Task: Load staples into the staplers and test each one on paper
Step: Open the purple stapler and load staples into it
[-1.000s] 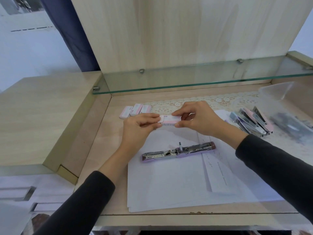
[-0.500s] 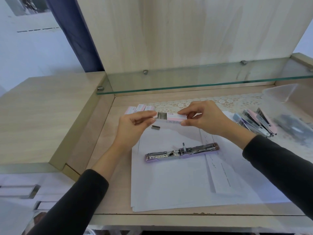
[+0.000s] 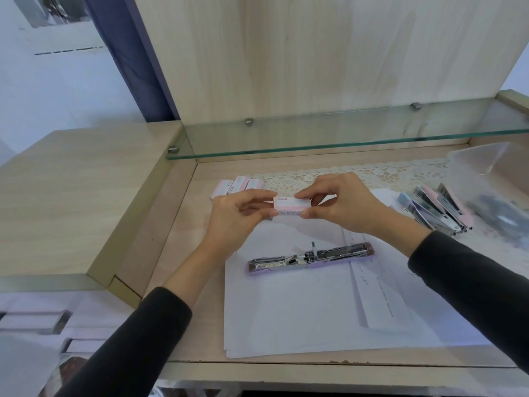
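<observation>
I hold a small pink-and-white staple box (image 3: 290, 206) above the far edge of the paper, and it looks closed. My left hand (image 3: 237, 216) pinches its left end and my right hand (image 3: 343, 204) pinches its right end between thumb and fingers. A lilac stapler (image 3: 310, 257) lies opened out flat on the stack of white paper (image 3: 300, 316), nearer to me than the box and untouched. A small dark piece, perhaps a staple strip (image 3: 270, 215), shows just under my left fingertips.
Three more staple boxes (image 3: 237, 186) lie in a row at the back left. A pile of pastel staplers (image 3: 438, 210) and a clear plastic bag (image 3: 492, 196) sit at the right. A glass shelf (image 3: 343, 136) overhangs the back, above a lace mat (image 3: 357, 173).
Half a second ago the box's tray was slid out to the left with staples showing; now it is pushed back in. Both hands stay on the box.
</observation>
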`<state>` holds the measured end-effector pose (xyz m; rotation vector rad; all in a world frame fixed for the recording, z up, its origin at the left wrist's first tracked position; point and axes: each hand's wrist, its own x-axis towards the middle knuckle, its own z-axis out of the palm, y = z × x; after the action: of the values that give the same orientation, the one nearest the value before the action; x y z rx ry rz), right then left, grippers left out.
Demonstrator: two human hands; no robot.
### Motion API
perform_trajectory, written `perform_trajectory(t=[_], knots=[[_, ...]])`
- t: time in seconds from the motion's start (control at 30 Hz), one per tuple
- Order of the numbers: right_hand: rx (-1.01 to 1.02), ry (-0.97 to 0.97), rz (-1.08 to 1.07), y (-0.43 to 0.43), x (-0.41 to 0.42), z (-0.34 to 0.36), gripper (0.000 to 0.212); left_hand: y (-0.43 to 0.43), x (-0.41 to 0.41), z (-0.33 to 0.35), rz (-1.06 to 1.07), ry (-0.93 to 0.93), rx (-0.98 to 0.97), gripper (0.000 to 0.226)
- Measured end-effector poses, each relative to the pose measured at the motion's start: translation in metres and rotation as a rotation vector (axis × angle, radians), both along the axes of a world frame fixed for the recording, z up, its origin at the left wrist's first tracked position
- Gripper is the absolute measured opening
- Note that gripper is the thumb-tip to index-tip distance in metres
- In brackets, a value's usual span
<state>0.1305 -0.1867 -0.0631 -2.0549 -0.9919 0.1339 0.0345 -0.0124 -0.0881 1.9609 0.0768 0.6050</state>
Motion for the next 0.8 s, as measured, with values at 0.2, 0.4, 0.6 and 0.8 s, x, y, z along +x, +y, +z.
perform_trajectory(t=[0.2,0.4,0.6,0.8], knots=[[-0.021,-0.006,-0.002,0.003,0.0,-0.002,0.032,-0.004,-0.001,-0.001,0.037,0.011,-0.071,0.029],[-0.118,-0.06,-0.051,0.009,0.013,-0.007,0.031,0.01,0.0,-0.007,0.084,0.074,0.222,0.027],[-0.253,-0.117,-0.089,0.032,0.035,-0.009,0.032,0.016,0.002,-0.026,0.069,0.22,0.457,0.033],[-0.313,-0.123,-0.012,0.054,0.048,-0.013,0.031,0.017,0.004,-0.034,0.116,0.156,0.448,0.024]])
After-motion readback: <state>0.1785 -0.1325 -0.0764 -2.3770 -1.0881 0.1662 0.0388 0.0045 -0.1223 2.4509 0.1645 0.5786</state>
